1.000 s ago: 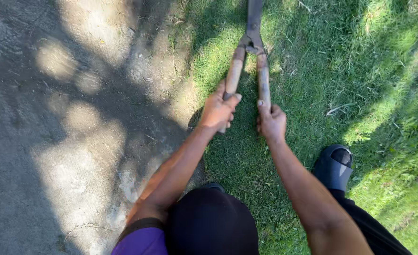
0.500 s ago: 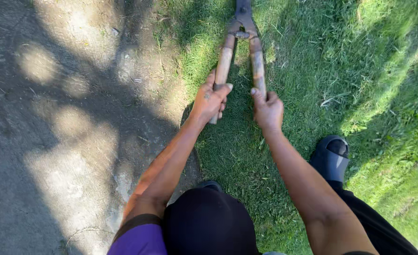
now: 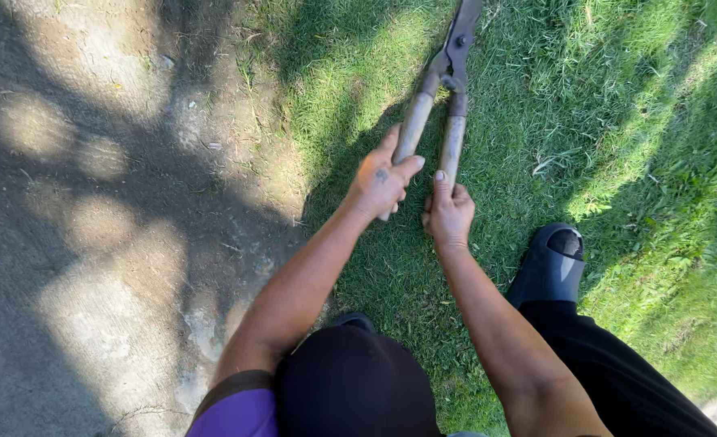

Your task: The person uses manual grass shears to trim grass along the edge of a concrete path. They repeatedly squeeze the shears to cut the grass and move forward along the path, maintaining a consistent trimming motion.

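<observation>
I hold a pair of garden shears [image 3: 447, 77] with two worn wooden handles and dark metal blades that point away from me over the grass [image 3: 617, 121]. My left hand [image 3: 383, 182] grips the left handle. My right hand [image 3: 449, 212] grips the right handle. The handles lie close together and the blades look closed. The blade tips run out of view at the top edge.
Bare dirt ground [image 3: 91, 202] with dappled shade lies to the left of the grass. My dark shoe [image 3: 551, 263] and black trouser leg stand on the grass at right. A dark cap [image 3: 354, 384] fills the bottom centre.
The handles have come closer together and the shears have swung to point up and to the right. Both hands sit nearer each other.
</observation>
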